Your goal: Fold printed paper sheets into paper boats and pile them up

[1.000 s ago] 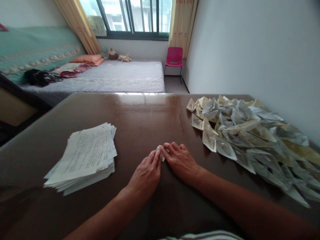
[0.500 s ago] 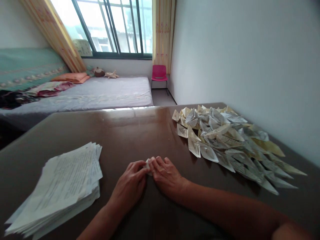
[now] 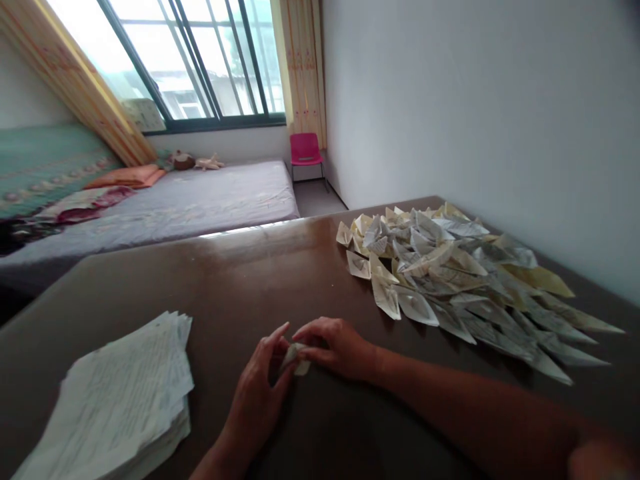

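Small folded piece of pale paper (image 3: 299, 361) is resting low over the glossy dark brown table (image 3: 250, 280), right between my two bare hands. My left hand (image 3: 261, 380) is curving around its left side, the thumb touching the paper and the index finger standing apart above it. My right hand (image 3: 339, 347) is reaching in from the other side, its thumb lying against the paper's upper part and its index finger arching just beyond. Some fingertips are hiding behind the paper and the thumbs, so I cannot tell whether either hand is clamping it.

Left of my grip, a thick, uneven stack of white printed sheets (image 3: 120, 393) is lying on the table. Right of my grip and farther out, a large heap of white and yellowish folded paper boats (image 3: 440, 267) is spreading towards the plain white wall (image 3: 475, 107). Well beyond my hands, a bright pink chair with thin legs (image 3: 305, 149) is standing beside a bed with a pale lilac sheet (image 3: 225, 193).
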Motion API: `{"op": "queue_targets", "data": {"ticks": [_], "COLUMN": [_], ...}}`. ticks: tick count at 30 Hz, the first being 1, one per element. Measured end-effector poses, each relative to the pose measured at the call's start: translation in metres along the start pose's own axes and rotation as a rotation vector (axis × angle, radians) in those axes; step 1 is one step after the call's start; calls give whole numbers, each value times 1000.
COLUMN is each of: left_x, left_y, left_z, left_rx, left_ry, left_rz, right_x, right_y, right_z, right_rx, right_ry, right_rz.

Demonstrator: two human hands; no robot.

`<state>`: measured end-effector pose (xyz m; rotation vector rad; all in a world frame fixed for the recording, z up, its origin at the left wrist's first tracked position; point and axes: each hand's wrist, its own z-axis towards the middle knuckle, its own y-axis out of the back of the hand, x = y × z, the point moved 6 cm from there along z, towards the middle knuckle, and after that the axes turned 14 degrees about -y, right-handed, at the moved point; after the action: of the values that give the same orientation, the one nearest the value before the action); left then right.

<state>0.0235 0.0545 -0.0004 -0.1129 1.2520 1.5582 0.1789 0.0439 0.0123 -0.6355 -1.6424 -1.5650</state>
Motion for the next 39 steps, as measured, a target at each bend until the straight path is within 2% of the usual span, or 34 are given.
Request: {"op": "queue_targets", "data": {"ticks": [4, 10, 15, 19, 25, 30, 35, 39], "left_x": [-6, -16, -14, -10, -13, -15, -11, -1], "left_y": [5, 11, 8, 7, 14, 16, 19, 24], "left_z": [-1, 6, 6, 5, 7, 5, 3, 2], "left_rx": [-48, -35, -2, 0, -109, -154, -197, -311], "left_ry": [33, 16, 60, 100, 36, 19, 66, 146], "left_rz": [-96, -207, -225, -246, -283, -263, -287, -412], "right_x": [6, 13, 7, 3, 7, 10, 8, -2], "right_y": [3, 4, 4, 6, 6, 8, 13, 18], "right_z": [-3, -8, -7, -5, -6, -7, -6, -3], "right_rx": [-21, -21, -70, -73, -74, -92, -125, -193], "right_ry": [55, 76, 35, 5, 18, 51, 53, -54], "right_rz": [112, 62, -20, 55, 170, 179, 179, 286]}}
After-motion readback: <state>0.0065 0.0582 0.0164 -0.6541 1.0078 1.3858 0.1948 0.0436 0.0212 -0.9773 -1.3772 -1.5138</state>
